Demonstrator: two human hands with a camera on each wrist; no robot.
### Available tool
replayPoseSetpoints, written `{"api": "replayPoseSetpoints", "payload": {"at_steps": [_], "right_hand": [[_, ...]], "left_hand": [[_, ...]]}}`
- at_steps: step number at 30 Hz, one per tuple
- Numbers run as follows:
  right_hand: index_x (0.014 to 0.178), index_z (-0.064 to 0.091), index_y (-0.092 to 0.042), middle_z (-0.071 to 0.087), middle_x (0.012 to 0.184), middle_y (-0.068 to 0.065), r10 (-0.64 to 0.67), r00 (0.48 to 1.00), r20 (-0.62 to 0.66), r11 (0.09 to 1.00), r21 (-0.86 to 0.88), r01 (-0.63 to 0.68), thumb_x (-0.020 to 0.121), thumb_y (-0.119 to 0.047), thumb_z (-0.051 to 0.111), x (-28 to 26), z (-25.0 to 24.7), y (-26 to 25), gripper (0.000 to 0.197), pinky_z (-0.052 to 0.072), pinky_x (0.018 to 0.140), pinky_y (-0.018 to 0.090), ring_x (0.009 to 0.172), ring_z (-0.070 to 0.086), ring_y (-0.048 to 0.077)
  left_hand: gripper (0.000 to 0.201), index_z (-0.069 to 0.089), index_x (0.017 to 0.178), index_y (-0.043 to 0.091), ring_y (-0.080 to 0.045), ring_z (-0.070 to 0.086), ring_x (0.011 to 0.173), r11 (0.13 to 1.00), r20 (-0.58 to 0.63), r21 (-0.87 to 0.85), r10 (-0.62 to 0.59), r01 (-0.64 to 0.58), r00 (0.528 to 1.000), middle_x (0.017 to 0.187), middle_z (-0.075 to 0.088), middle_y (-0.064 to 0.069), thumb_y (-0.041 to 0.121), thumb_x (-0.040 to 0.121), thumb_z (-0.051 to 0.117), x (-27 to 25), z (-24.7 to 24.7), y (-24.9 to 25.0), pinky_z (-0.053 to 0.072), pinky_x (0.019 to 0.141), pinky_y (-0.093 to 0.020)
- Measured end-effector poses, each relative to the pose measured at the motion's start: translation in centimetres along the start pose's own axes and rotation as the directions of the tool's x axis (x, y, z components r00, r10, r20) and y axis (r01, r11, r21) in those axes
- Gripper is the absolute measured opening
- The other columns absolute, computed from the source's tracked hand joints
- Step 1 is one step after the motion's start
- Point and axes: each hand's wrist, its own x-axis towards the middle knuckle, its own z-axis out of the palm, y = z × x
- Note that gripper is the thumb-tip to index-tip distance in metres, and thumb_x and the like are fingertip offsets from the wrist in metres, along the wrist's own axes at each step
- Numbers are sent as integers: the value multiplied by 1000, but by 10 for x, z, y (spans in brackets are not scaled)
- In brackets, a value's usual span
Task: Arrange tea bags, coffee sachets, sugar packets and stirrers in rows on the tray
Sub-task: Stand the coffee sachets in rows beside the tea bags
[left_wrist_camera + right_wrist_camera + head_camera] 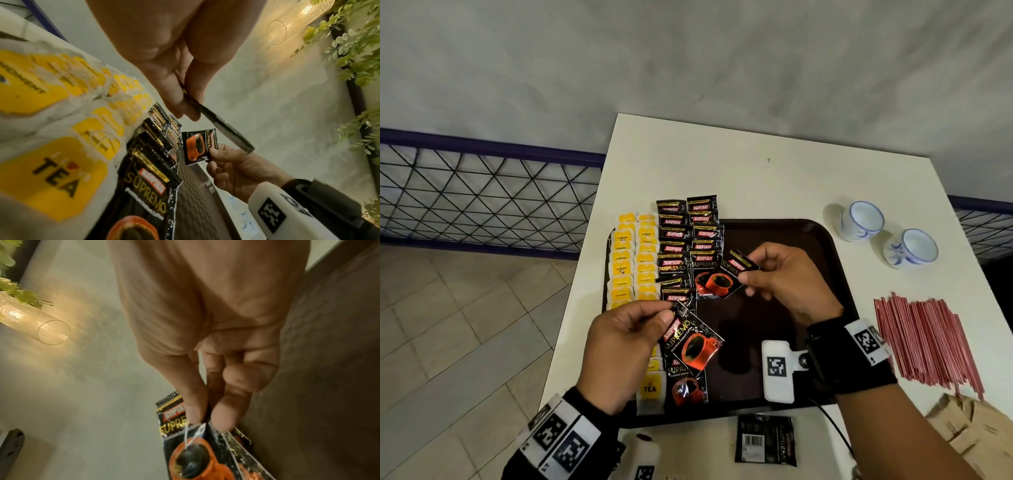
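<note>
A dark brown tray holds two columns of yellow tea bags along its left side and two columns of black Kopiko coffee sachets beside them. My left hand pinches one coffee sachet by its top corner above the tray's front left. My right hand pinches another coffee sachet at the near end of the second coffee column. In the right wrist view, thumb and fingers pinch that sachet. In the left wrist view my held sachet shows edge-on.
Red stirrers lie heaped on the white table right of the tray. Brown sugar packets sit at the front right. One sachet lies face down before the tray. Two white-and-blue cups stand at the back right.
</note>
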Motion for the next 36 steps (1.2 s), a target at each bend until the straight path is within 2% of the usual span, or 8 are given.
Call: {"api": "replayPoseSetpoints", "payload": {"at_steps": [4,8,12,18,21,25,32,36], "right_hand": [[90,68,-1,69,66,11,12,1000,28,1000,19,-12,87,15,61,3,0,-2,17,40,42,17,50,63,10],[97,70,-1,65,61,4,6,1000,15,1000,-22,-6,91,17,52,6,0,-2,26,41,42,17,48,59,9],[90,67,-10,68,62,6,40,999,-19,983,-181,-43,90,5,63,13,8,8,16,41,43,22,53,62,17],[91,67,-14,69,67,6,90,995,-40,962,-257,-97,89,-5,69,20,22,16,9,39,44,12,53,65,10],[91,66,-19,69,68,4,84,996,-42,954,-286,-93,89,-7,68,23,29,18,12,41,49,15,56,67,12],[92,64,-24,68,71,4,75,996,-55,945,-316,-89,89,-10,69,26,34,18,15,43,50,17,56,68,10],[90,65,-22,66,73,8,11,997,-75,943,-332,-35,89,-8,69,26,36,16,15,43,49,9,58,65,11],[90,66,-24,69,75,9,-24,997,-78,941,-338,-4,88,-7,70,25,38,16,17,43,52,8,59,68,11]], "left_hand": [[17,79,87,23,-12,72,84,1000,8,-6,-12,12,1000,86,78,3,7,88,72,1,-1,-4,57,76,-29],[25,77,83,31,-17,66,69,994,32,-82,-64,66,997,82,73,-6,9,91,68,-1,-1,-2,59,57,-37],[25,75,83,35,-26,64,53,995,25,-71,-62,63,998,79,73,-8,13,92,68,-3,-1,0,53,47,-32],[13,75,92,22,-26,60,38,998,17,-44,-52,52,999,81,75,0,11,91,68,-7,-2,5,40,35,-21],[12,75,92,23,-30,58,35,999,40,-25,-46,47,998,89,77,2,13,91,68,-9,-3,6,39,36,-20],[22,76,89,32,-29,63,43,999,66,-8,-32,33,997,84,76,-3,12,91,68,-7,-2,2,44,42,-22],[29,75,105,23,-26,68,55,999,119,20,-44,41,992,85,76,-3,-1,93,64,-7,-1,-3,49,47,-28],[22,70,104,18,-22,66,52,999,125,27,-47,44,991,78,75,-7,0,92,65,-6,-1,-1,46,48,-20]]}}
